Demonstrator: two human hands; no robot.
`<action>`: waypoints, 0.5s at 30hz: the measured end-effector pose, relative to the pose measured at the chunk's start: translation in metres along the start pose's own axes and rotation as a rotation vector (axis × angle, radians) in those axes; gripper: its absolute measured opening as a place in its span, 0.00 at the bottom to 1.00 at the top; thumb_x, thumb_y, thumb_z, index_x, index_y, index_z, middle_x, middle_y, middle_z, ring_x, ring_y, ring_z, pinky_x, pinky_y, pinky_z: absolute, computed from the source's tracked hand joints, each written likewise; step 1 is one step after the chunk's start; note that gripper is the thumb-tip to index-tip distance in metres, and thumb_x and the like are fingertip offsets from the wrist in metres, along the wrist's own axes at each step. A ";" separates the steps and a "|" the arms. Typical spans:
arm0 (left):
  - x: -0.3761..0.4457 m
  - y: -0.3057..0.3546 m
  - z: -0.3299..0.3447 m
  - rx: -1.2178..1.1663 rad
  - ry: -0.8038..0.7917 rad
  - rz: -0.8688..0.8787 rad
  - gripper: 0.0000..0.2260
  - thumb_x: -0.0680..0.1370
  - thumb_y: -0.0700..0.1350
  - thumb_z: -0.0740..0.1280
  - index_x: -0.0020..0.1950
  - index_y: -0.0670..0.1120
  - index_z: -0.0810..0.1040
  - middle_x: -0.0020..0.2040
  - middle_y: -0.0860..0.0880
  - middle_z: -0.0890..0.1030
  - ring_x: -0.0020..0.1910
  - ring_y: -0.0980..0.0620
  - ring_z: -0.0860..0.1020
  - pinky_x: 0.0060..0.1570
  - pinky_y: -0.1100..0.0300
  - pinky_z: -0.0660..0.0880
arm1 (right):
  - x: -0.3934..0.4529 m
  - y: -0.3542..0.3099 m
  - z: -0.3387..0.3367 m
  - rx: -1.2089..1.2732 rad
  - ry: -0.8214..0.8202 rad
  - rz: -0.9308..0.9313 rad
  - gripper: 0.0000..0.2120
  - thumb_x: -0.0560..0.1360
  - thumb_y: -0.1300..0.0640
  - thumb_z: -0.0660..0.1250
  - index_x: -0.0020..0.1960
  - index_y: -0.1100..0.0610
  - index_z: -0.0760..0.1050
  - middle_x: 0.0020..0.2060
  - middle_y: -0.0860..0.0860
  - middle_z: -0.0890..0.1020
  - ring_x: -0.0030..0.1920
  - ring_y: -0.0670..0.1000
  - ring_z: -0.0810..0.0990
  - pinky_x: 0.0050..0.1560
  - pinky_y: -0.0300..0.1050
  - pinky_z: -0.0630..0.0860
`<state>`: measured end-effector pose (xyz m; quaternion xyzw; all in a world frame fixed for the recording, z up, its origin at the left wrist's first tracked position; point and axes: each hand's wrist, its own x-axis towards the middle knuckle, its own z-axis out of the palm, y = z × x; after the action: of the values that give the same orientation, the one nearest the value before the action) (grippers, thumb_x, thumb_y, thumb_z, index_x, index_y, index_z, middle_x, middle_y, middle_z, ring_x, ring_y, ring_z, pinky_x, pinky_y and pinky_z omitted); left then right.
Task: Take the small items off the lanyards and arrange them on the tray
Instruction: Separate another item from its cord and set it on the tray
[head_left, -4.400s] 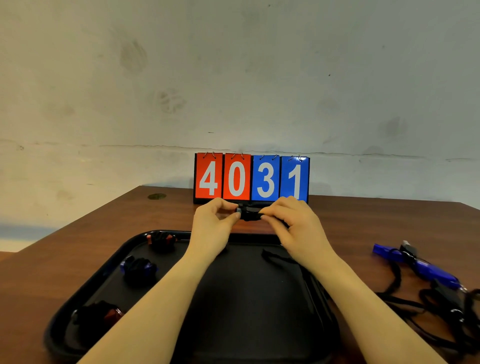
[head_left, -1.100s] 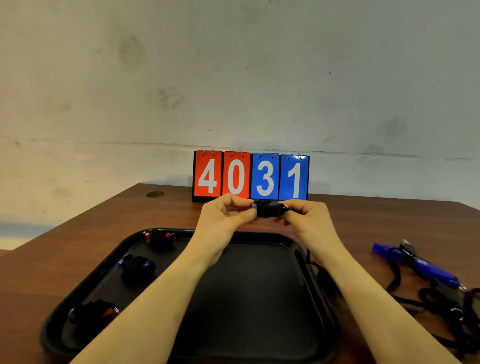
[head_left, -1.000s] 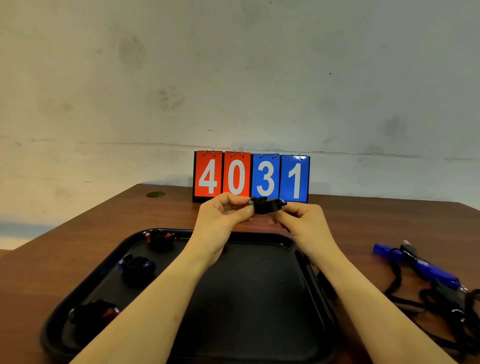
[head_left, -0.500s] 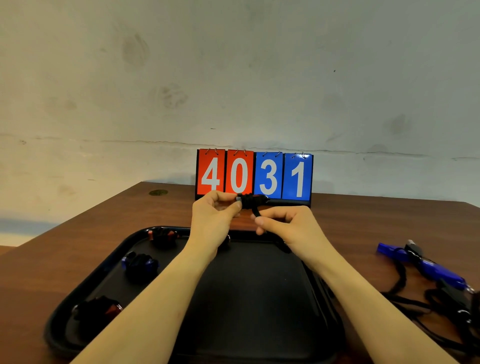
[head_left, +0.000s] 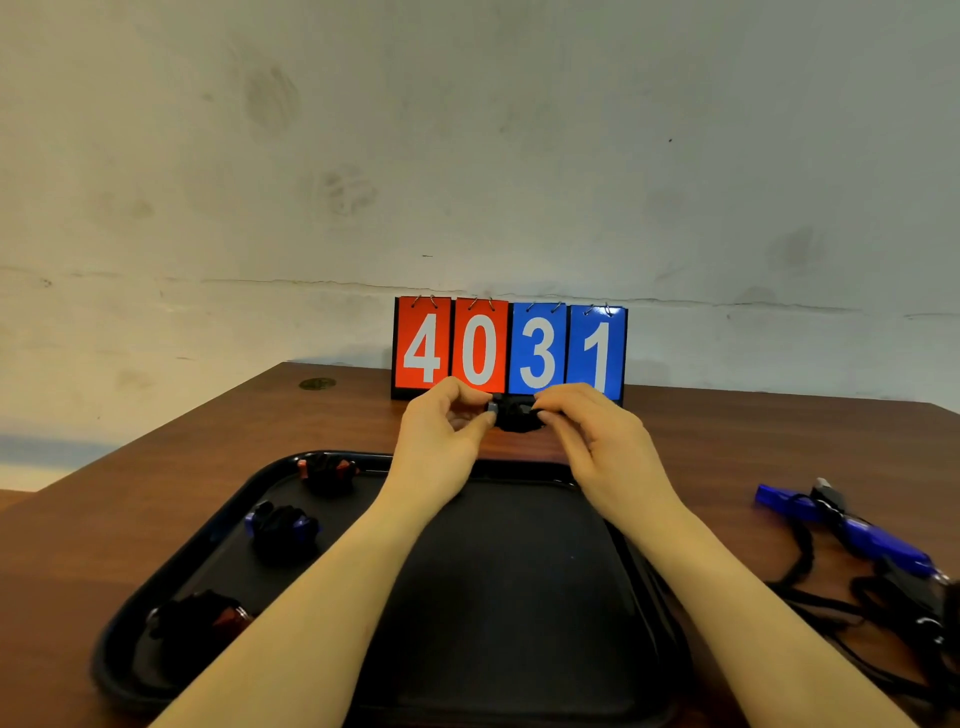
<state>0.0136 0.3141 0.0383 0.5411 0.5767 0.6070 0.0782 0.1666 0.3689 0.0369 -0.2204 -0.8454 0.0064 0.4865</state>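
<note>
Behind everything rises a pale, stained plaster wall (head_left: 467, 156), and in front of it a brown wooden bench (head_left: 182, 467) carries all the things. At the far edge of the bench stands a flip scoreboard (head_left: 509, 348) with two red cards and two blue cards reading 4, 0, 3, 1.

Both hands are raised together above the far rim of a black plastic tray (head_left: 519, 597), just in front of the scoreboard. The left hand (head_left: 441, 441) pinches one end of a small black item wound with black cord (head_left: 514, 415) between thumb and forefinger, where a bit of grey metal shows. The right hand (head_left: 597, 447) grips the other end with curled fingers. The item hangs in the air between the two hands, touching neither tray nor bench.

Three small bundles lie along the left side of the tray: a black bundle with orange parts (head_left: 330, 470) at the far corner, a black bundle with blue parts (head_left: 283, 525) nearer, and a black bundle with red parts (head_left: 200, 621) at the near left corner.

On the bench to the right of the tray, well apart from the hands, lie two blue plastic items (head_left: 852, 525) tangled in a heap of black lanyards (head_left: 883, 613) with metal clips.
</note>
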 end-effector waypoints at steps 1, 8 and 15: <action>0.000 0.001 0.000 0.004 -0.011 0.007 0.05 0.74 0.37 0.68 0.48 0.45 0.76 0.46 0.54 0.78 0.48 0.57 0.77 0.44 0.72 0.73 | -0.001 0.001 0.000 0.016 0.009 0.008 0.09 0.75 0.59 0.63 0.52 0.59 0.78 0.46 0.52 0.82 0.47 0.46 0.78 0.49 0.33 0.72; -0.004 0.004 0.002 0.090 -0.102 0.064 0.05 0.75 0.39 0.67 0.48 0.47 0.75 0.47 0.56 0.77 0.48 0.58 0.76 0.42 0.74 0.71 | -0.001 0.005 0.000 0.113 0.037 0.130 0.07 0.75 0.62 0.65 0.51 0.59 0.78 0.43 0.46 0.79 0.45 0.39 0.76 0.48 0.25 0.72; -0.005 0.006 -0.002 0.020 -0.167 0.062 0.06 0.74 0.38 0.68 0.47 0.48 0.75 0.45 0.58 0.77 0.48 0.59 0.77 0.42 0.77 0.73 | 0.002 0.003 -0.009 0.529 0.024 0.462 0.08 0.72 0.62 0.69 0.43 0.49 0.80 0.40 0.45 0.82 0.48 0.42 0.80 0.44 0.36 0.78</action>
<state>0.0172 0.3074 0.0406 0.6081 0.5574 0.5561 0.1017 0.1746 0.3708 0.0426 -0.2720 -0.7365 0.3326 0.5224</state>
